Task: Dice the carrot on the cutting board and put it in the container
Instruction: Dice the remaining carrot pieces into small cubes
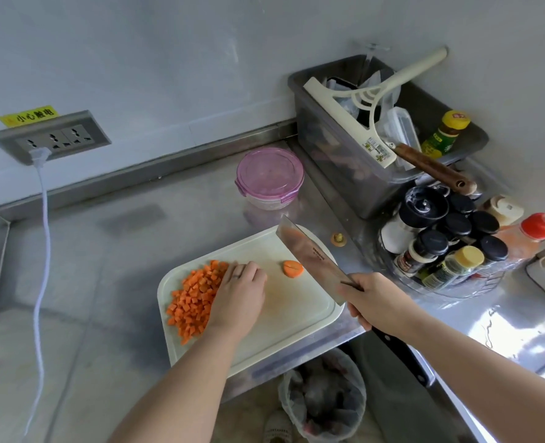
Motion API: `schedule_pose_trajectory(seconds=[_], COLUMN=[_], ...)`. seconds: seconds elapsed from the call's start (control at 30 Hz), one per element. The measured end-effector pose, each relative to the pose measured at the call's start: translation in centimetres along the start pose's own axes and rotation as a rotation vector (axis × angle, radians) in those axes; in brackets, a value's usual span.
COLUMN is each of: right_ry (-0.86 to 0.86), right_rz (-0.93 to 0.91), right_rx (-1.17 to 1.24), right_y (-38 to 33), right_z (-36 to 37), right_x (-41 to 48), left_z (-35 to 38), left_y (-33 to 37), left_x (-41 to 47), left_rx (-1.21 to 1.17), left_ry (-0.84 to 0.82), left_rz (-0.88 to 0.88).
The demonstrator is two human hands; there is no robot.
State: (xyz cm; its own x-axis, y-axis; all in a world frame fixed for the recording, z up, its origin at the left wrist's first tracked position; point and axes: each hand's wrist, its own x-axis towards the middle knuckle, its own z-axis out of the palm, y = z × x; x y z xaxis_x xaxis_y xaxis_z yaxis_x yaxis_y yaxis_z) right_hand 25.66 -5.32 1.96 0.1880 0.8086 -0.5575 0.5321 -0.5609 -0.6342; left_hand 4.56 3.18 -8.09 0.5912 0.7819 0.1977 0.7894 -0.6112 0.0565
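Note:
A pile of diced carrot (194,298) lies on the left part of the white cutting board (296,318). My left hand (239,295) rests flat against the pile's right side, fingers straight. A carrot end piece (292,269) sits alone further right on the board. My right hand (376,302) grips the handle of a cleaver (312,257), whose blade is raised over the board's right edge, beside the end piece. A round container with a pink lid (269,175) stands closed behind the board.
A grey bin (335,155) holding a squeegee and bottles stands at the back right. A rack of spice jars (440,241) is right of the board. A white cable (42,251) runs down from the wall socket. A lined trash bin (322,398) sits below the counter edge.

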Motion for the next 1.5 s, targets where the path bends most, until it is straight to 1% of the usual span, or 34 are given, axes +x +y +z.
schedule_pose_trajectory(seconds=[0.1, 0.2, 0.27, 0.37, 0.43, 0.53, 0.6, 0.7, 0.83, 0.9, 0.97, 1.07, 1.13, 1.23, 1.33, 1.4, 1.5], right_ry=[0.02, 0.051, 0.064, 0.073, 0.073, 0.073, 0.076, 0.076, 0.069, 0.064, 0.06, 0.063, 0.062, 0.055, 0.052, 0.053, 0.049], right_rz=[-0.008, -0.006, 0.001, 0.017, 0.012, 0.008, 0.009, 0.005, 0.004, 0.005, 0.004, 0.005, 0.01, 0.013, 0.01, 0.013, 0.024], right_rx=[0.007, 0.02, 0.014, 0.025, 0.052, 0.079, 0.068, 0.041, 0.061, 0.077, 0.073, 0.04, 0.044, 0.045, 0.034, 0.034, 0.028], right_y=[-0.2, 0.0, 0.3, 0.8, 0.9, 1.2, 1.3, 1.5, 1.6, 1.4, 1.2, 1.3, 1.5, 1.6, 1.6, 1.6, 1.9], right_z=[0.1, -0.2, -0.3, -0.5, -0.7, -0.9, -1.0, -1.1, -1.2, -1.2, -1.2, -1.1, -1.0, -1.0, -1.0, -1.0, -1.0], right_x=[0.2, 0.5, 0.7, 0.8, 0.7, 0.5, 0.4, 0.3, 0.3, 0.3, 0.4, 0.7, 0.8, 0.7, 0.7, 0.7, 0.8], left_z=[-0.6, -1.3, -1.8, -1.4, -1.2, -1.0, -0.9, -1.0, -1.2, -1.1, -1.1, -1.4, -1.4, -1.2, -1.2, -1.4, -1.8], left_y=[-0.5, 0.5, 1.7, 3.0, 3.3, 3.3, 3.0, 2.5, 2.2, 2.3, 2.5, 2.8, 2.9, 2.8, 2.8, 2.7, 2.4], left_x=[-0.5, 0.9, 2.7, 5.8, 7.1, 8.1, 8.3, 8.2, 6.6, 5.6, 4.9, 5.0, 5.4, 5.6, 5.8, 6.0, 5.9], left_rx=[-0.055, -0.123, -0.213, -0.389, -0.485, -0.623, -0.676, -0.666, -0.526, -0.507, -0.482, -0.443, -0.419, -0.399, -0.393, -0.379, -0.395], left_ry=[0.044, 0.062, -0.023, -0.243, -0.354, -0.415, -0.428, -0.399, -0.339, -0.288, -0.249, -0.234, -0.256, -0.335, -0.368, -0.402, -0.516], left_rz=[-0.039, -0.055, -0.079, -0.208, -0.304, -0.432, -0.467, -0.41, -0.2, -0.123, -0.08, -0.086, -0.091, -0.102, -0.097, -0.067, 0.022])
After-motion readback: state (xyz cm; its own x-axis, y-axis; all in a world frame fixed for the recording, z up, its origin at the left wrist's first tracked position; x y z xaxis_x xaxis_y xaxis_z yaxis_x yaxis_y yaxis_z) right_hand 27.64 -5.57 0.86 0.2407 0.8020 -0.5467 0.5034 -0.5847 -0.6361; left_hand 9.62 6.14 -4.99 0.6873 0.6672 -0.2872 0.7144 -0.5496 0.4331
